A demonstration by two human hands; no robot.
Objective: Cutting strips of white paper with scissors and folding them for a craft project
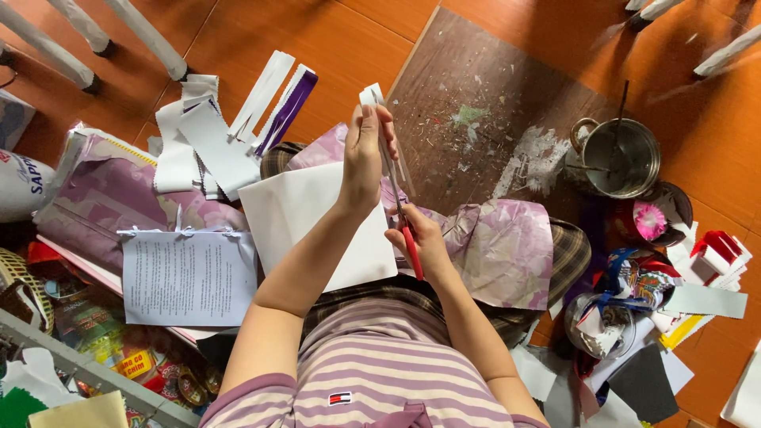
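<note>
Because the scissors [406, 230] run so close under the fingers that steady the paper, the likeliest slip I can judge is a blade nicking a fingertip, or the thin strip twisting so that the cut wanders off line.

Nearest, the right hand [418, 238] is closed around the red handles over the lap, fingers through the loops, the blades pointing up and away. How far the blades stand apart cannot be told; they look nearly together along the strip's edge.

Beyond it, the left hand [365, 154] is closed on a narrow white paper strip [372, 97], thumb and fingers pinching it upright, its top poking out above the fingertips. A loose pinch could let the strip slide as the blades bite.

A large white sheet [305, 218] lies across the lap, touching the left forearm; crumpled purple-patterned paper [507, 246] lies just beside the right hand and could catch the blades.

Farther off, cut white strips [208, 139] lie on the orange floor [333, 40] to the left, a metal pot [622, 158] stands by the right edge of a brown board [483, 95].
</note>
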